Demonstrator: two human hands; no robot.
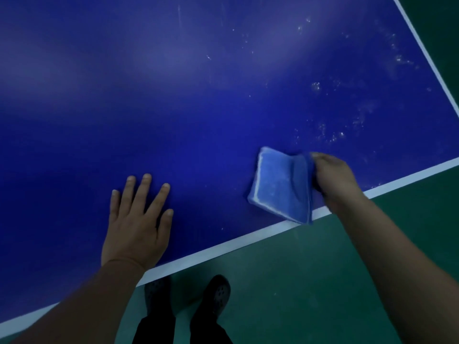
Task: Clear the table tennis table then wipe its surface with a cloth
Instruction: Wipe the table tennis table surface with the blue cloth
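The left hand (135, 227) lay flat on the blue counter (173, 95) near its white edge line, fingers spread and straight. The right hand (335, 180) pinched a folded blue cloth (280, 187) by one side, its grip curled round the fabric, the cloth near the counter's corner, beside pale specks (332, 135) on the surface
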